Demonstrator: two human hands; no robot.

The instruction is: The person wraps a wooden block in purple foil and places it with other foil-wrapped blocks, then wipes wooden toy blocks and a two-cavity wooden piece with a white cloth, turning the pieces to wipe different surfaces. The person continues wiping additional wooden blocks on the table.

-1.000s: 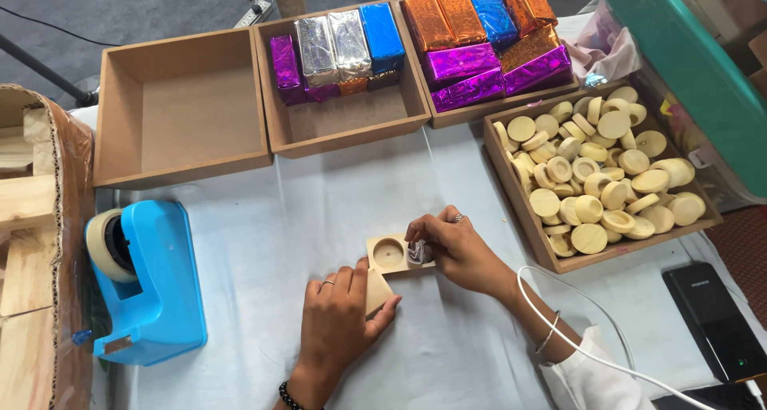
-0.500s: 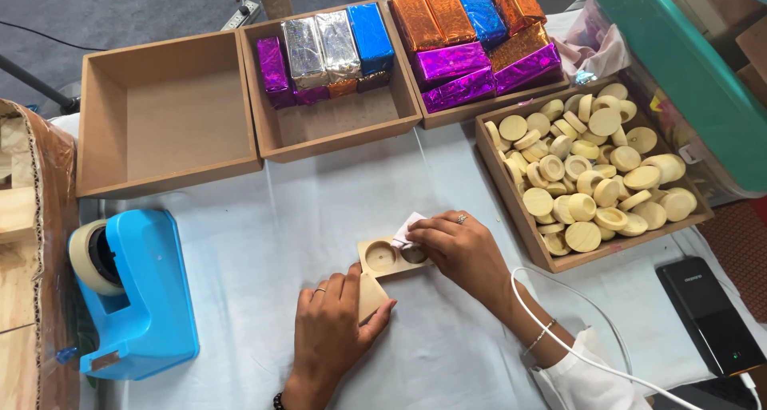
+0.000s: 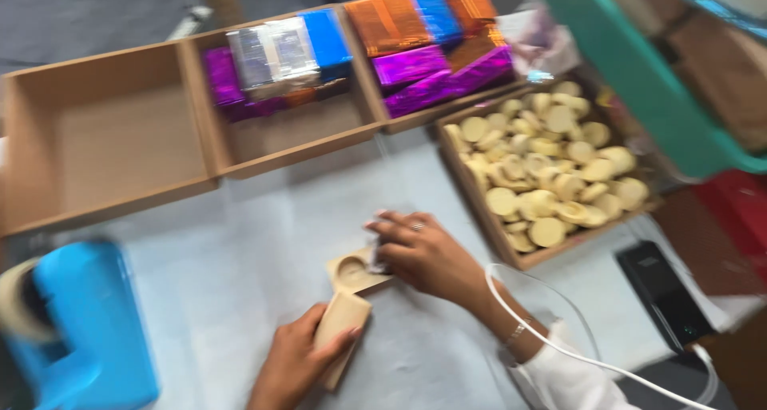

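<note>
A small wooden mould [image 3: 350,272] with a round hollow lies on the pale cloth in front of me. My right hand [image 3: 423,254] presses down on its right end, fingers bent over something silvery that is mostly hidden. My left hand [image 3: 300,360] grips a light wooden block [image 3: 339,330] just below the mould, the block tilted toward it. The picture is blurred by camera motion.
A cardboard tray of round pale discs [image 3: 551,166] stands at the right. Behind are trays of foil sheets [image 3: 276,59] in silver, blue, purple and orange [image 3: 435,39], plus one bare tray [image 3: 104,138]. A blue tape dispenser [image 3: 80,330] sits left; a dark phone [image 3: 663,294] right.
The view has shifted and blurred. My left hand has closed around the wooden block and drawn it down from the mould. My right hand stays pressed on the mould's right end.
</note>
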